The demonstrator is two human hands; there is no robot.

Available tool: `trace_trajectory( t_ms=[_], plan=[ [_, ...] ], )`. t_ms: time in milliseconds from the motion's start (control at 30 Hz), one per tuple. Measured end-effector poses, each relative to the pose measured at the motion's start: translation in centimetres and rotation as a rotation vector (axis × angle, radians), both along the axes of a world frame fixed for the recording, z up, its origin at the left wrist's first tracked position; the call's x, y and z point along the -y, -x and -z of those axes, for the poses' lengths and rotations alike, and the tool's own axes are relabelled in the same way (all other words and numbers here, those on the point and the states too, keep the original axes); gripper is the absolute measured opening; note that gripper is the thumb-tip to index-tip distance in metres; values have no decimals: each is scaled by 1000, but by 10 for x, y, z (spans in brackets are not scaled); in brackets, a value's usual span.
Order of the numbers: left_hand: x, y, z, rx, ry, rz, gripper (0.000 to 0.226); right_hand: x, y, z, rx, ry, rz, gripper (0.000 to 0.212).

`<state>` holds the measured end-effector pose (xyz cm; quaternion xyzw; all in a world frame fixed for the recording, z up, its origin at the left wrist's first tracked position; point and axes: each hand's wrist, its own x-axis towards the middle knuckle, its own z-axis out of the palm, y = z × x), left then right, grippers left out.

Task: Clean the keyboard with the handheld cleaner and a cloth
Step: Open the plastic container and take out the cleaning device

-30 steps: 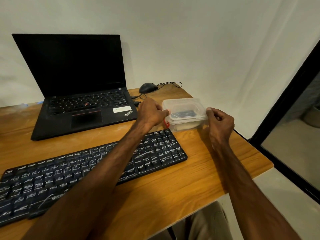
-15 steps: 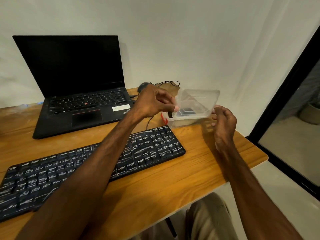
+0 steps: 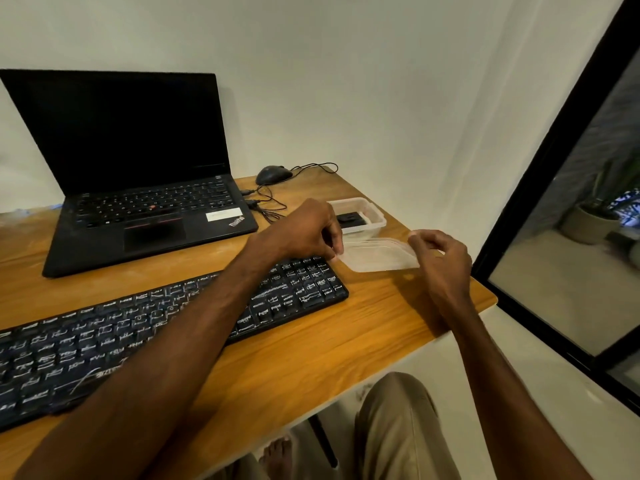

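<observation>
Keyboard (image 3: 104, 337): black, full-size, keycaps marked with pale streaks. It lies flat on the wooden table (image 3: 311, 348), slanting from the near left edge toward the middle right. The left forearm crosses above its right half; whether the arm touches the keys cannot be told.

Just beyond the keyboard's right end, a clear plastic lid (image 3: 379, 255) is held between both hands, roughly level and low over the table. Contact with the wood cannot be judged. The left hand (image 3: 304, 230) pinches the lid's left edge with curled fingertips, knuckles up. The right hand (image 3: 441, 258) pinches the right edge between thumb and fingers.

Behind the lid stands an open clear plastic container (image 3: 375, 225), near the table's far right corner. A small black device (image 3: 351, 219) lies inside; too small to identify further.

Further back on the left is an open black laptop (image 3: 138, 168), screen dark, a white sticker on the palm rest. A dark mouse (image 3: 273, 174) sits at the table's far edge, to the right of the laptop, with its thin black cable (image 3: 270, 202) looping between laptop and container.

A pale wall runs behind the table. To the right is a black-framed glass door (image 3: 554, 168), with a potted plant (image 3: 588, 220) seen through it. Below the table edge are a beige trouser leg (image 3: 398, 427) and a bare foot (image 3: 277, 455) on the light floor.
</observation>
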<state>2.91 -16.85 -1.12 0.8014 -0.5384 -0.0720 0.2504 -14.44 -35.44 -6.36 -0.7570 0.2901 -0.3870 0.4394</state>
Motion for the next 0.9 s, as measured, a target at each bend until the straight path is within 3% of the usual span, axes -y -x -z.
trace_trajectory(
  t_ms=[100,233,467,700,833,900],
  plan=[
    [3,1,2,61,-73,-10,17,-9,-1,-2,-219,200,-120,29],
    [2,-2,0,98,7,-57,19,-20,-6,-5,-489,353,-198,39],
    [-3,-18,4,135,96,-205,20,-15,-18,-3,-624,423,-257,45],
    [-4,-20,11,65,184,-248,15,-15,-32,-9,-608,400,-295,44],
    [-6,-22,12,81,209,-298,12,-27,-54,-23,-217,415,-117,32],
    [-6,-26,16,82,216,-347,17,-31,-76,-34,-134,381,-123,26]
  ],
)
